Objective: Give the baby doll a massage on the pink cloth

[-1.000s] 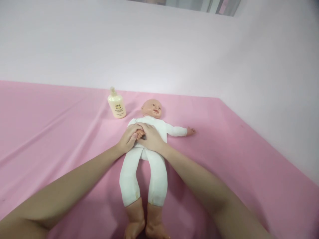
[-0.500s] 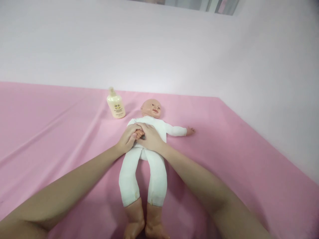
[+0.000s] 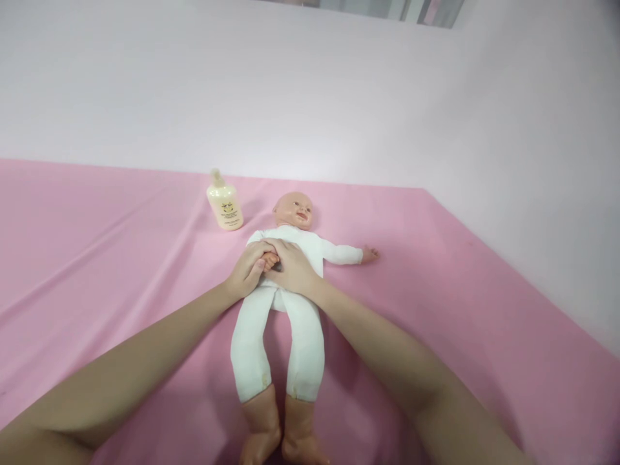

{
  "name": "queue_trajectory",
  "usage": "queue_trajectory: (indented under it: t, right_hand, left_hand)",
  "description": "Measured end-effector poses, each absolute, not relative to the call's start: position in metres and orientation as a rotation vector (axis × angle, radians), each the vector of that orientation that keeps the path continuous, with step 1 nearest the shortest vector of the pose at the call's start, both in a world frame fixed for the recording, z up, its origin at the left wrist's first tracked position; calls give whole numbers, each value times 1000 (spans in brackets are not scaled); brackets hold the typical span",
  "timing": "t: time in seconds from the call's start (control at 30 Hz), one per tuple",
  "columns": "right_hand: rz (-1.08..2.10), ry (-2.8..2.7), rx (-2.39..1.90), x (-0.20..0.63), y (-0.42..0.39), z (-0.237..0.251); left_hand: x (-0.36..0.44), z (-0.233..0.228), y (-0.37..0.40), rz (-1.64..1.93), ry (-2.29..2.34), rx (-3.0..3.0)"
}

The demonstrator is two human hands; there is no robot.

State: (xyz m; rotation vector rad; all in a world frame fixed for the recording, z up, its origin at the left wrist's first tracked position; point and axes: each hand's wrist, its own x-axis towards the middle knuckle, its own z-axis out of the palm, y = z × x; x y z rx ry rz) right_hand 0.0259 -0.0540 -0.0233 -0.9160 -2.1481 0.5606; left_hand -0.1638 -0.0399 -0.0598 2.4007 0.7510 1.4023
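A baby doll (image 3: 305,242) with a white cloth body lies on its back, its head toward the far edge and its bare feet toward me. Its arm on the left side is bent across the belly. My left hand (image 3: 248,268) is closed round that arm, the thumb beside the doll's small hand (image 3: 270,261). From the other side my right hand (image 3: 293,266) curls over the same arm, its fingertips meeting those of my left hand. Most of the doll's forearm is hidden under my fingers. The other arm (image 3: 343,254) stretches out to the right.
A pale yellow pump bottle (image 3: 225,208) stands left of the doll's head. Pink cloth (image 3: 145,258) with a few creases covers the surface, its right edge running diagonally. Behind is a plain white area (image 3: 310,97), with a greyish strip (image 3: 378,9) at the top.
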Motion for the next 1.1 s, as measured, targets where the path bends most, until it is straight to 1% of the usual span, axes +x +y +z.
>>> queue_trajectory:
  t: [1.1]
  right_hand:
    - [550, -2147, -918, 25, -54, -23]
  left_hand:
    - [-165, -58, -41, 1397, 759, 2398]
